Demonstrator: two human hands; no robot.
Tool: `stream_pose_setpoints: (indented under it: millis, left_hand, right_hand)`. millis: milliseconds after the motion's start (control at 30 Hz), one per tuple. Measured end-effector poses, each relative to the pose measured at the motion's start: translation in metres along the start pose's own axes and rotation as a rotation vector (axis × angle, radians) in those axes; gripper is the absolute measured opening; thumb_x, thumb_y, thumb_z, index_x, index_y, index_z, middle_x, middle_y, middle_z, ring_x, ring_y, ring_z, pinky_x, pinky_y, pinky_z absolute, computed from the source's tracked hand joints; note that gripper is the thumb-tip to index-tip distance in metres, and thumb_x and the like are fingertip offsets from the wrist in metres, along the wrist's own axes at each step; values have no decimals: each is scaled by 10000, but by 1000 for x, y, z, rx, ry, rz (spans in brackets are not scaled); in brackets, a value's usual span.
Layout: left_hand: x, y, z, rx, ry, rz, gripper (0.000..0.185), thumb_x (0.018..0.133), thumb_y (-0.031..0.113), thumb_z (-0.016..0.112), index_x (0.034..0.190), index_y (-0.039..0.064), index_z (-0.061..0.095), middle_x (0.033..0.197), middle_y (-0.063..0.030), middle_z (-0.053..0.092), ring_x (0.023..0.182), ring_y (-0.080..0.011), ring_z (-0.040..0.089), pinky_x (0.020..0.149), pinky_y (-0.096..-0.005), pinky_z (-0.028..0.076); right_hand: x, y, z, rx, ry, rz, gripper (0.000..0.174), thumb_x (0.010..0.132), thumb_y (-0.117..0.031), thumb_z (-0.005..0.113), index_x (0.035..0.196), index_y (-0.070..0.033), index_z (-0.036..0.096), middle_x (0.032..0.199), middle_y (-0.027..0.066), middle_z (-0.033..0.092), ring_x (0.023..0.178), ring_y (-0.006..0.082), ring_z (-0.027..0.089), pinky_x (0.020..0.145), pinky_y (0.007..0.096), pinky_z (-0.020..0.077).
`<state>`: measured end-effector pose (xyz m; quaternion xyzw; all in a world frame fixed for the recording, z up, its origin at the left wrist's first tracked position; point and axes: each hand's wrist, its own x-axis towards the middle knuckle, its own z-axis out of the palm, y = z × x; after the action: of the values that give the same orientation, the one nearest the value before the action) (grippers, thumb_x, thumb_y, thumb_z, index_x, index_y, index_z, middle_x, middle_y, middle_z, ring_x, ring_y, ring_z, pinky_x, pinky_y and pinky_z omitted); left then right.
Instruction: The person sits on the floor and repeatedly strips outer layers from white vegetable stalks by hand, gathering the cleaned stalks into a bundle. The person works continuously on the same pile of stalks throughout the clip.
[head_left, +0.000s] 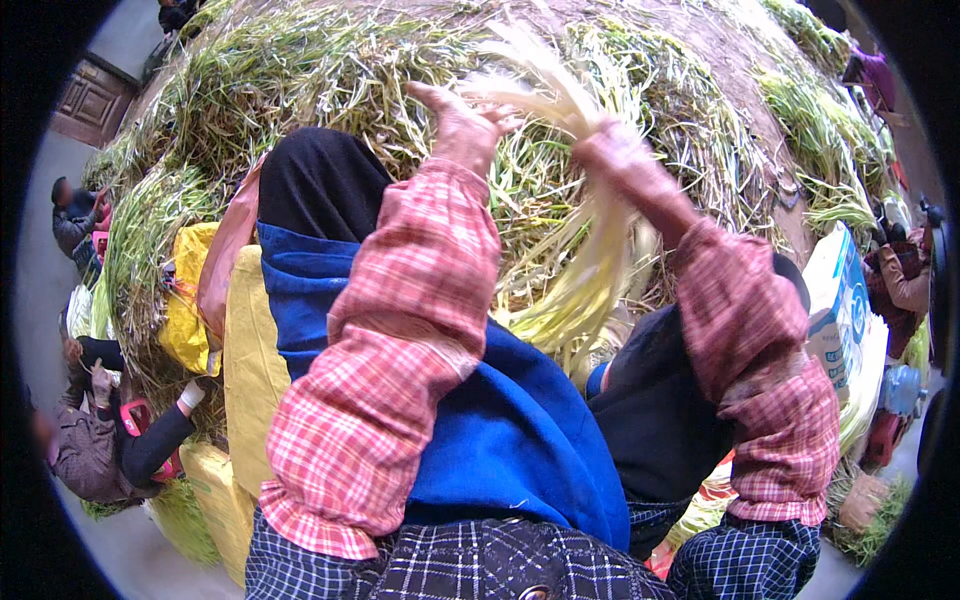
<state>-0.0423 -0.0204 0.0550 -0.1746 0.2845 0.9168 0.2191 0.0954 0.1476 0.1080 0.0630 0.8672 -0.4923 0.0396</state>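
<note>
My right hand (619, 154) grips a bunch of long, leafy vegetable stalks (609, 259), a little blurred. Its whitish ends fan out above my fist, and the yellow-green leaves hang below it between my knees. To the left of the bunch is my left hand (466, 127), fingers spread, palm turned partly up and nothing held in it. Some white stalk ends pass close to its fingertips; whether they touch cannot be told. Beneath both hands spreads a heap of green and withered leaves (360, 82). A blue cloth (525, 427) covers my lap.
A yellow plastic bag (191, 300) and a yellow board-like piece (251, 330) stand left of my knee. On the right is a white-and-blue printed package (836, 307) beside pale stalks (866, 375). Other people sit at both sides, one (97, 450) at lower left.
</note>
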Motion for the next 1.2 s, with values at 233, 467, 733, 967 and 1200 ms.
stream_pose_setpoints:
  millis: [233,467,733,967,1200]
  left_hand:
    - [4,-14,-3,-144,-213,240,922,836,788,225,1504,162,124,1533,-165,202,1358,-401,277,1037,-689,256]
    - [-46,19,19,158,-11,88,901,914,696,161,1482,24,-37,1503,-314,116,1307,-519,314,999,-685,348]
    - [-96,-37,31,497,174,352,359,918,403,566,1020,59,547,957,-90,644,859,-193,622,733,-347,485]
    - [-93,-50,42,607,-335,143,710,709,620,735,1112,53,593,882,-11,596,817,-131,568,780,-299,423]
    - [-91,-66,67,660,-135,517,323,767,276,804,890,13,663,787,-32,659,641,-96,604,577,-229,464]
  right_hand:
    - [-2,3,48,-245,-115,-60,304,835,-279,550,1014,-34,546,949,155,553,911,258,547,800,408,464]
    - [-15,-2,-17,-344,0,-439,222,922,-193,486,1041,-58,616,1036,151,487,1009,289,454,905,371,381]
    - [-12,-7,-17,-69,34,-199,271,947,-229,458,1017,-45,643,1020,162,472,1012,290,442,896,366,378]
    - [-14,-12,-4,99,174,-214,356,828,-289,598,919,51,646,972,177,527,898,256,548,768,372,452]
    - [-12,-27,13,-373,239,-246,368,858,-315,573,1074,-19,532,800,221,645,730,419,630,659,516,474]
